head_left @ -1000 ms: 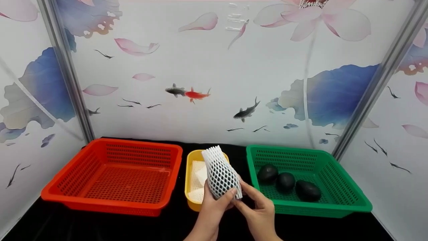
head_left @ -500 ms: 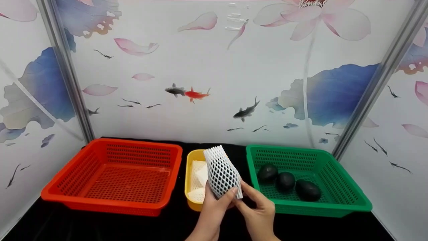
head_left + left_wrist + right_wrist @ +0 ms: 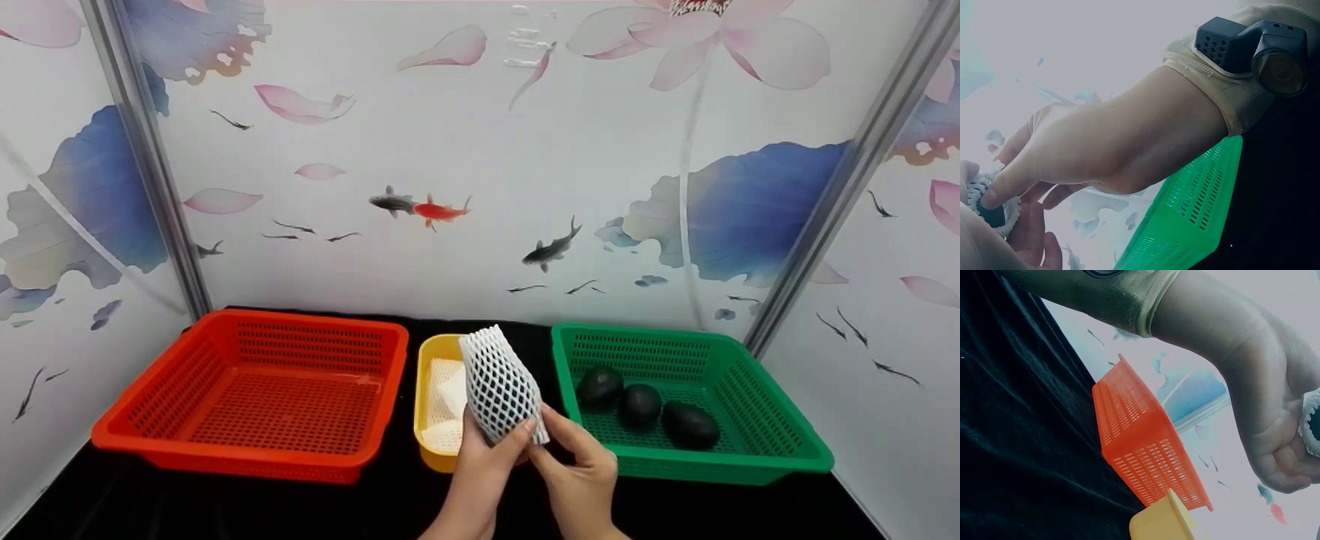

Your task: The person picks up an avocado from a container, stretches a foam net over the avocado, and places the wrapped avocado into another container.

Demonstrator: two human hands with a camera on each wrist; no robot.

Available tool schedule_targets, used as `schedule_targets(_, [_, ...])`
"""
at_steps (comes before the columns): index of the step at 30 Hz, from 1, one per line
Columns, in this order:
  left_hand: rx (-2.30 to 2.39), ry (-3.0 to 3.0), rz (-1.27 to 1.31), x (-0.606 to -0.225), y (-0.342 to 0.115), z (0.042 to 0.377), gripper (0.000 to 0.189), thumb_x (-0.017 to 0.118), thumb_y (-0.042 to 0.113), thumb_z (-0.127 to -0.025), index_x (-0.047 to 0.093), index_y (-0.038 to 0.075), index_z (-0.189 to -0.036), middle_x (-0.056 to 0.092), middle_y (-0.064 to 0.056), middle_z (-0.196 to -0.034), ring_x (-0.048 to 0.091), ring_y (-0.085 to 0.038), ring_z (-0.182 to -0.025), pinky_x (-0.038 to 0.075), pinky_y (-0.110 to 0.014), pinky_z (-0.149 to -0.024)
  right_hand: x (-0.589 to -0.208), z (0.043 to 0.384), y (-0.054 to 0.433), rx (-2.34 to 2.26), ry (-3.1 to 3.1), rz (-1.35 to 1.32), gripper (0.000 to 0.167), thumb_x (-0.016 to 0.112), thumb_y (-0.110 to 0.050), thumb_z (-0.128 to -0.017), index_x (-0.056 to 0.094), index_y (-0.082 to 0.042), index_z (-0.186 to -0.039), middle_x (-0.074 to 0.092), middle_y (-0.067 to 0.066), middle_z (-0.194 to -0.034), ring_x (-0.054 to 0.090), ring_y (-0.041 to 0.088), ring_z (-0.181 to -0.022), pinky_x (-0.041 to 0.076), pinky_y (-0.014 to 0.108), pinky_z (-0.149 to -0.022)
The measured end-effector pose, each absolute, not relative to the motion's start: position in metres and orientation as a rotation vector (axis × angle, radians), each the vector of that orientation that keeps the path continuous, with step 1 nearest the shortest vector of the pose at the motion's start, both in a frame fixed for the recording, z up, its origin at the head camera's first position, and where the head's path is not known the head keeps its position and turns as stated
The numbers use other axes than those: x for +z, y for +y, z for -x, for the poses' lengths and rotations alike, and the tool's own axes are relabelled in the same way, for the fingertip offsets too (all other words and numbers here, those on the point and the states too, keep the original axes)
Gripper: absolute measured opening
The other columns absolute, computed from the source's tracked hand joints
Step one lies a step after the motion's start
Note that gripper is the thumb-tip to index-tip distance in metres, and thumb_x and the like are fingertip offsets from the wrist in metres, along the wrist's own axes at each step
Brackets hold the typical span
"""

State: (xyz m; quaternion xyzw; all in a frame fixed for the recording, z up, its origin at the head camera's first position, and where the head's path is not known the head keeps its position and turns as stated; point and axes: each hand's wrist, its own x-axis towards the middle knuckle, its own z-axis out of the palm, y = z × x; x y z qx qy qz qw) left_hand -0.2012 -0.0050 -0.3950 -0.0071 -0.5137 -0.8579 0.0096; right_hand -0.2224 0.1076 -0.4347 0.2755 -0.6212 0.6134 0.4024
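A dark avocado sits inside a white foam net sleeve [image 3: 501,386], tilted, its narrow top end pointing up and left. Around its lower left side my left hand [image 3: 484,465] is curled, the thumb lying across the net. With thumb and fingers my right hand [image 3: 581,457] pinches the sleeve's lower right edge. In the left wrist view the right hand [image 3: 1072,146] reaches its thumb to the net opening, where the avocado's dark end [image 3: 995,216] shows. The right wrist view catches the left hand [image 3: 1269,410] with the netted avocado at the frame's edge.
Behind the hands stands a small yellow basket [image 3: 425,397] with white foam nets [image 3: 442,435]. A red basket [image 3: 375,457] is on the left. On the right, a green basket [image 3: 757,465] holds three dark avocados [image 3: 641,407]. Black cloth [image 3: 262,510] covers the table.
The netted avocado and both hands have shifted slightly right. The sleeve's lower edge at the right fingers has drawn out a little to the right. Both hands keep their hold.
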Motion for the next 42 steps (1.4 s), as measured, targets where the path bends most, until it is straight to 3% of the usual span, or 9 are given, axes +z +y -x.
schedule_targets(13, [-2.652, -1.669, 0.057, -0.395, -0.008, 0.200, 0.089, 0.072, 0.017, -0.087, 0.011, 0.010, -0.152, 0.043, -0.018, -0.134, 0.054, -0.023, -0.105, 0.048, -0.036, -0.083, -0.424, 0.217, 0.105, 1.454, -1.568, -0.726, 0.050, 0.071, 0.031, -0.062, 0.067, 0.014, -0.109, 0.070, 0.019, -0.106, 0.067, 0.012, -0.094, 0.052, 0.020, -0.079])
schedule_targets(27, [-2.677, -1.726, 0.061, -0.394, -0.017, 0.198, 0.087, 0.068, 0.024, -0.088, 0.011, 0.009, -0.152, 0.042, -0.018, -0.134, 0.053, -0.025, -0.105, 0.046, -0.041, -0.084, -0.410, 0.209, 0.108, 1.357, -1.536, -0.876, 0.052, 0.071, 0.032, -0.057, 0.066, 0.014, -0.106, 0.065, 0.032, -0.107, 0.065, 0.020, -0.107, 0.051, 0.024, -0.085])
schedule_targets(35, [-2.685, -1.701, 0.099, -0.392, -0.024, 0.196, 0.081, 0.060, 0.034, -0.091, 0.012, 0.009, -0.152, 0.044, -0.016, -0.131, 0.053, -0.024, -0.103, 0.046, -0.038, -0.083, -0.406, 0.210, 0.109, 1.254, -1.510, -0.966, 0.034, 0.077, 0.010, -0.074, 0.066, 0.014, -0.106, 0.065, 0.030, -0.109, 0.064, 0.026, -0.108, 0.048, 0.027, -0.093])
schedule_targets(42, [-2.648, -1.711, 0.155, -0.394, -0.031, 0.193, 0.076, 0.059, 0.032, -0.091, 0.018, 0.006, -0.149, 0.046, -0.016, -0.128, 0.053, -0.024, -0.102, 0.045, -0.037, -0.082, -0.405, 0.209, 0.111, 1.113, -1.558, -0.998, 0.030, 0.074, -0.008, -0.086, 0.068, 0.011, -0.108, 0.066, 0.028, -0.109, 0.066, 0.029, -0.103, 0.048, 0.025, -0.092])
